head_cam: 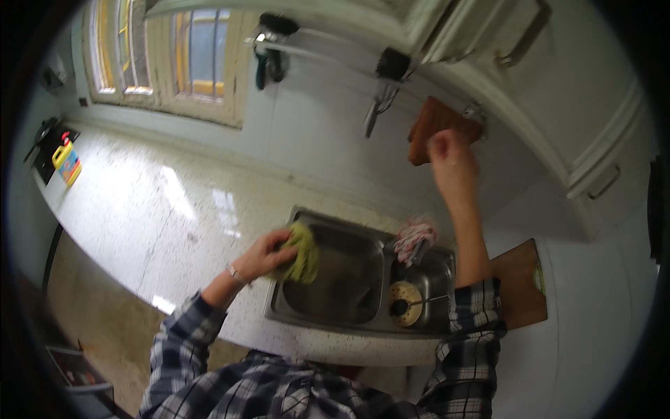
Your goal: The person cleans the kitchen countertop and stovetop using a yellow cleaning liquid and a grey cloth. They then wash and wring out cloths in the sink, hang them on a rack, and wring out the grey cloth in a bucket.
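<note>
A crumpled yellow-green cloth (302,255) is in the grasp of my left hand (267,255), at the left rim of the stainless steel double sink (340,283). My right hand (453,157) is raised to a reddish-brown cloth (437,123) hanging from the wall rail (324,53). Its fingers are curled and blurred, and whether they grip that cloth cannot be made out. Below it, a pink-and-white cloth (413,240) is bunched behind the sink's smaller right basin, around the faucet. A round perforated yellowish strainer (405,304) sits in that basin.
A brown board (518,285) leans at the right of the sink. Utensils with dark grey (372,118) and green handles (261,70) hang from the rail. On the speckled counter (172,225), a yellow bottle (67,163) stands far left, beside a dark cooktop (44,152). White cabinets (565,105) overhang the right.
</note>
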Motion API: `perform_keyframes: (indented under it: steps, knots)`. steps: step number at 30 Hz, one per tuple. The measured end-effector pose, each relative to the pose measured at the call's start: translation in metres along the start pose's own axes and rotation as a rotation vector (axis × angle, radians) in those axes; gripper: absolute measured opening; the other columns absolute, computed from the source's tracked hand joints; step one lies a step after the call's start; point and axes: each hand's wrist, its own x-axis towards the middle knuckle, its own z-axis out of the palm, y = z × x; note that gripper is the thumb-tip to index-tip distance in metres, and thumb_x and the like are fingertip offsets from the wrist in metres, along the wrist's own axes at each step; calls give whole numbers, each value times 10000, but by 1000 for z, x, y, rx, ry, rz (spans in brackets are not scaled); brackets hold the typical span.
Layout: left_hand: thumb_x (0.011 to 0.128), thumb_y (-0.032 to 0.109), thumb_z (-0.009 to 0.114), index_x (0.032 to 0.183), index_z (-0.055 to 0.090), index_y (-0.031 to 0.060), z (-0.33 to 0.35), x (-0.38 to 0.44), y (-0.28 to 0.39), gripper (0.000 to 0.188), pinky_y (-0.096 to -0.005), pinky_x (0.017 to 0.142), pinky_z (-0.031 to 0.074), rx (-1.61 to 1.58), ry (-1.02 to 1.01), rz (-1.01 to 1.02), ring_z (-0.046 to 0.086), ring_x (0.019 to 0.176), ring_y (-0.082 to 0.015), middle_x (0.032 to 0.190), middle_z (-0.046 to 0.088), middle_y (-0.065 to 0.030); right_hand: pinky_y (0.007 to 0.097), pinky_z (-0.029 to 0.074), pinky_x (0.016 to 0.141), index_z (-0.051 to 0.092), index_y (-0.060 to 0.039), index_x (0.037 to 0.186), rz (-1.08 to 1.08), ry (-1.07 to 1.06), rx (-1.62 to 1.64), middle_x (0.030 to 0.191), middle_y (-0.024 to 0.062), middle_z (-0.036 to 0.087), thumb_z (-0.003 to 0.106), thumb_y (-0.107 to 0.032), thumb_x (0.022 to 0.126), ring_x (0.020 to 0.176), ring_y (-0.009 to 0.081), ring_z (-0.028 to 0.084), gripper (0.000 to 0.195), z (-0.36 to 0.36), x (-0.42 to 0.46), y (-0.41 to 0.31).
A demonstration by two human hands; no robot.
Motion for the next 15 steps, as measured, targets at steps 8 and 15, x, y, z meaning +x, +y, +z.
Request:
perform_keyframes:
  steps: [8,15]
  knots:
    - [942,182,534,976,553,-2,9,58,44,188,-228,672,440,248,-78,186,495,757,-59,813,555,35,288,476,602,621,-43,920,471,-866,1225,790,15,598,563,-235,913,677,130,559,201,95,-108,-51]
    - [920,254,559,821,523,0,-40,86,42,275,-267,602,400,409,139,259,432,659,-81,686,511,1,301,477,662,625,-47,967,80,-322,630,853,15,617,551,-183,913,717,120,558,163,73,-73,-21]
